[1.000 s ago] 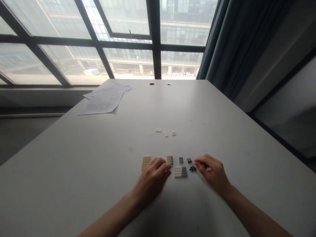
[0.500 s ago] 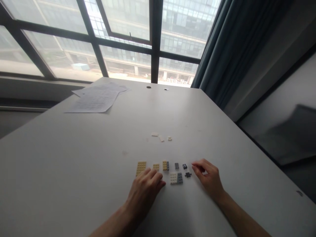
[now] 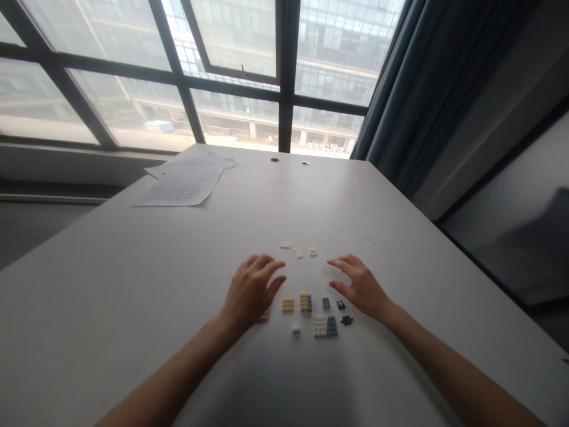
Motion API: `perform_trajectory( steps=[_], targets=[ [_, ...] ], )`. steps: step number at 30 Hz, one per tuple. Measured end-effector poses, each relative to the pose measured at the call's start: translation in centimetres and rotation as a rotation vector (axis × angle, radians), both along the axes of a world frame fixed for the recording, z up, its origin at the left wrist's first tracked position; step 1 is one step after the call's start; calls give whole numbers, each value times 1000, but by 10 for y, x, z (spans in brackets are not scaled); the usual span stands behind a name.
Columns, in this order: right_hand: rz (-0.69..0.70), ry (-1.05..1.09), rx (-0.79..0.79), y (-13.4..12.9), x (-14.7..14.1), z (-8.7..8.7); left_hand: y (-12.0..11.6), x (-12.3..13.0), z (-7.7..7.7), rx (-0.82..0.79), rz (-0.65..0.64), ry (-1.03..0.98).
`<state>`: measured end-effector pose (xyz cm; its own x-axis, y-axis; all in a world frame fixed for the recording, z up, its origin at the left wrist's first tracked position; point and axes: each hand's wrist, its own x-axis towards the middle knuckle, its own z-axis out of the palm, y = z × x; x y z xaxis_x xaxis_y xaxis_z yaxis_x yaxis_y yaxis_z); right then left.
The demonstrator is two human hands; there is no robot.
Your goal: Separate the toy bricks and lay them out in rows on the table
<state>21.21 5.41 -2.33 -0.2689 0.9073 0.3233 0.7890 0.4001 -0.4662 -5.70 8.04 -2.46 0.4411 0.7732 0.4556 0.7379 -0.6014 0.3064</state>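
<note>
Left hand (image 3: 252, 287): released, thumb and fingers parted with nothing seen between them; the fingertips point in toward the slanted white tile (image 3: 297, 253).
Right hand (image 3: 361, 289): likewise bare, its grip spread, fingertips near the studded white piece (image 3: 313, 252).
Hand placement: the two face each other across a gap, probably so both can work the same middle patch.
Tan plate (image 3: 265, 316): partly hidden by the left hand; whether they touch, I cannot tell.
Row of bricks: small tan plate (image 3: 288, 305), tan-and-grey block (image 3: 306, 303), dark grey plate (image 3: 326, 303) and black brick (image 3: 341, 305), set apart, perhaps so each can be pinched singly.
Nearer the person: small white piece (image 3: 296, 330), white-and-grey plates (image 3: 326, 326) side by side, black piece with side stubs (image 3: 347, 321).
Beyond the hands: the slanted tile, the studded piece and the flat white tile (image 3: 285, 245), grouped by colour, it seems.
Containers: none shows; the bricks lie loose on the counter (image 3: 133, 320).
Far left: printed papers (image 3: 182, 184), overlapping, apparently pushed aside for working room.
</note>
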Motion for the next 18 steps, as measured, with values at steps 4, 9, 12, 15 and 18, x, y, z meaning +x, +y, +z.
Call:
perform_trajectory(
  steps=[4, 9, 12, 15, 18],
  targets=[
    [76, -204, 7, 56, -28, 2, 59, 6, -4, -127, 90, 149],
    [122, -380, -17, 91, -53, -8, 88, 18, -18, -151, 115, 169],
    [133, -387, -19, 96, -57, -13, 92, 21, -23, -160, 124, 146],
    [120, -378, -22, 98, -58, -13, 93, 24, -22, -165, 127, 126],
    [92, -353, -27, 90, -57, -4, 79, 26, -14, -173, 109, 110]
  ],
)
